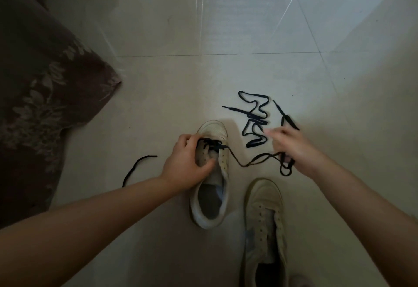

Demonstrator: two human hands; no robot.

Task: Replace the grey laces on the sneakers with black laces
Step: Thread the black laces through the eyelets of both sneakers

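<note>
A pale sneaker (211, 205) lies on the floor, toe pointing away from me. My left hand (187, 162) grips its tongue and eyelet area, fingers curled over the lowest lace rows. A black lace (239, 161) is threaded through those front eyelets and runs right to my right hand (291, 144), which holds it with a loop hanging below the palm. Its other end (133, 169) trails on the floor to the left. A second black lace (255, 117) lies loosely coiled beyond the hands. The second sneaker (264, 225), without laces, rests at lower right.
A dark brown floral fabric (40, 96) covers the left side of the view, draping to the floor. The tiled floor (226, 26) stretches ahead with grout lines and light reflections.
</note>
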